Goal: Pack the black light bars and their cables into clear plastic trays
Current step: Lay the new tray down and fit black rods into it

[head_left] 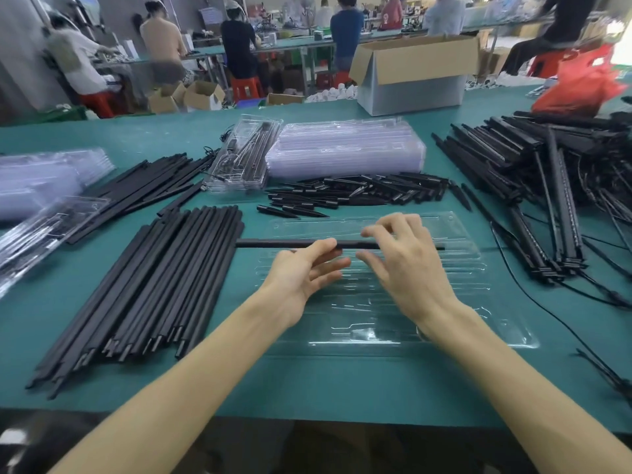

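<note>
Black and slim, the bar (273,243) lies left to right across the far half of the clear tray (513,336), its left end poking out past the tray's edge over the table (307,381). The left hand (301,268) pinches it near the middle, thumb on top, fingers beneath. The right hand (407,268) sits just beside, index finger above the bar and thumb below. Whether it truly grips or only brackets the bar, I cannot tell.

Handling, by my read: stiff, light and long for its thickness. It wants a hold at two spots near the middle to stay level, then pressing along its length into a groove. The tray looks thin and springy, so a hard push could buckle it.

Now the count. One bar in the hands, and one open tray with nothing seated in it that I can make out. To its left is a neat bundle of bars (154,285), too many to count, with a looser spread (143,186) behind. Beyond the tray is a scatter of pointed black pieces (359,193), dozens of them. On the right is one big heap of bars with cables (547,165). A stack of empty trays (345,148) sits mid-table, and a second stack (44,179) at left. One packed tray (239,159) lies beside the middle stack, another packed tray (51,227) at the left edge. One cardboard box (410,73) stands at the back.
</note>
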### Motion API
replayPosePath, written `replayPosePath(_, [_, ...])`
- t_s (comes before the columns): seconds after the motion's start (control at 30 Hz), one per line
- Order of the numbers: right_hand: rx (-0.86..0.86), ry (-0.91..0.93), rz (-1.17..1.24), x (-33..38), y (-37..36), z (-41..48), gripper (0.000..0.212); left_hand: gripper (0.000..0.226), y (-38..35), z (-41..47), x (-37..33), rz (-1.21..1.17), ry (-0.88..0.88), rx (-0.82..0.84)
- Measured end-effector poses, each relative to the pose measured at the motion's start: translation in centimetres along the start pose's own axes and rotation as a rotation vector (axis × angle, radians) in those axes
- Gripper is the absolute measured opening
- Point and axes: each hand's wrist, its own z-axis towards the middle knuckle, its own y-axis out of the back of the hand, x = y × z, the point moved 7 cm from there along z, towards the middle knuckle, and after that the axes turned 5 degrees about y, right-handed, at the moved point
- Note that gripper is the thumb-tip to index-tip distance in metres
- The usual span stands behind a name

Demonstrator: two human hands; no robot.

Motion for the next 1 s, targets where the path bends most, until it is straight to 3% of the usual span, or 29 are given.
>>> replayPosePath(0.23, [0.112, 0.009, 0.142, -1.9, 0.2, -1.0, 0.02, 0.02, -1.2, -0.8, 0.5, 0.091, 0.048, 0.092])
replayPosePath(0.43, [0.197, -0.044, 0.183, -3.5, -0.7, -1.8, 0.019, 0.016, -1.2, -1.8, 1.1, 0.355, 0.091, 0.126])
replayPosePath(0.5, [0.203, -0.058, 0.196, -3.7, -1.0, -2.1, 0.018, 0.014, -1.5, -2.1, 0.6, 0.531, -0.018, 0.154])
replayPosePath(0.63, [0.19, -0.056, 0.215, -3.6, -1.4, -2.4, 0.015, 0.01, -2.1, -2.6, -1.7, 1.016, -0.535, -0.001])
replayPosePath(0.7, [0.181, -0.064, 0.223, -3.6, -1.5, -2.5, 0.016, 0.01, -2.5, -2.8, -1.5, 1.201, -0.706, -0.028])
replayPosePath(1.0, [0.148, -0.087, 0.263, -3.9, -1.5, -2.8, 0.006, 0.015, -2.7, -2.0, -1.0, 1.456, -0.888, -0.057])
